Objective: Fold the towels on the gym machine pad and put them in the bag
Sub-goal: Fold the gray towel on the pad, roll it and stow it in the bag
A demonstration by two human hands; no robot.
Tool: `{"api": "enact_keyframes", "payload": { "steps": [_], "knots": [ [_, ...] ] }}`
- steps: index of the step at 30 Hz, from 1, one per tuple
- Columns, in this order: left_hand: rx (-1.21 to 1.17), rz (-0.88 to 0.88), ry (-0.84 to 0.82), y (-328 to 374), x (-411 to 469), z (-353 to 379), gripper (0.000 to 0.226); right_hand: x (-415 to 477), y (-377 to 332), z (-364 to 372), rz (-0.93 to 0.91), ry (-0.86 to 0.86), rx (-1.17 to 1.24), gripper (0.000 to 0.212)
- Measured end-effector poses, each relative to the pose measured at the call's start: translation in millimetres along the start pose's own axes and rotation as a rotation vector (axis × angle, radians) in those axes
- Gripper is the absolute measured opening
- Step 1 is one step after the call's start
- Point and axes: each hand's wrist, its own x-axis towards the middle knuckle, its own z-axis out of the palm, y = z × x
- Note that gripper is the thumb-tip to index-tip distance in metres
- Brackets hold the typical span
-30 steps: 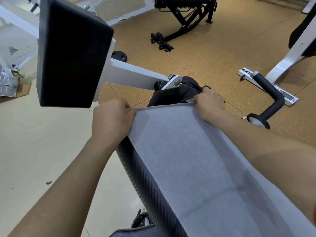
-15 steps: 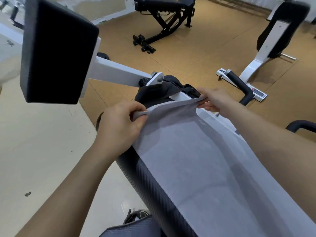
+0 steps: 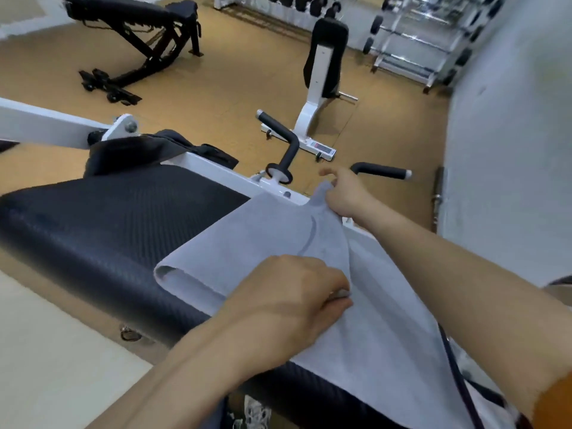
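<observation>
The left hand [image 3: 288,301] was curled, its thumb and fingertips pinching the near corner of the towel's [image 3: 263,236] upper layer. The right hand [image 3: 345,195] pinched the far corner of the same layer, with one finger sticking out loose above the cloth. Holding both corners of one short edge kept that edge taut and square between the hands, which I judge was the point of the grip: a limp towel only folds straight if its edge is carried as a line.

The grey towel lay on the black pad [image 3: 117,218], already doubled. A rounded fold showed at its left end, open like a soft tube, and the upper layer ran right from there to the hands. The lower layer spread on rightward under the arms and off the pad's near right edge. A shallow crease curved across the top layer between the hands, so the cloth was not yet flat. The fold looked partway made, with smoothing and further halving left to do.

Beyond the pad's far left end a dark, slumped cloth shape sat against the white frame [image 3: 216,164]; I take it for the bag [image 3: 148,150], though its mouth could not be seen. It was well apart from the towel. Further off stood a black handle [image 3: 286,150] and a bench [image 3: 130,26].
</observation>
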Motion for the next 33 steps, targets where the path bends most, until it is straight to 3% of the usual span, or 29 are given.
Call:
{"api": "enact_keyframes", "payload": {
  "steps": [9,18,23,29,33],
  "knots": [
    [0.14,0.155,-0.235,74.1,7.7,52.4,0.031,-91.3,108.4,-38.2,0.136,0.106,-0.161,0.049],
    [0.008,0.304,-0.119,86.5,-5.1,85.5,0.034,-111.1,144.9,-33.6,0.171,0.143,-0.293,0.045],
    [0.104,0.362,0.001,100.8,3.5,99.0,0.038,-110.1,144.1,-40.1,0.152,0.155,-0.376,0.039],
    [0.193,0.376,-0.109,108.1,-4.5,123.8,0.042,-112.1,149.7,-38.8,0.114,0.081,-0.504,0.031],
    [0.199,0.36,-0.178,106.5,-8.9,115.6,0.033,-114.2,151.9,-35.2,0.095,0.046,-0.603,0.032]
  ]
}}
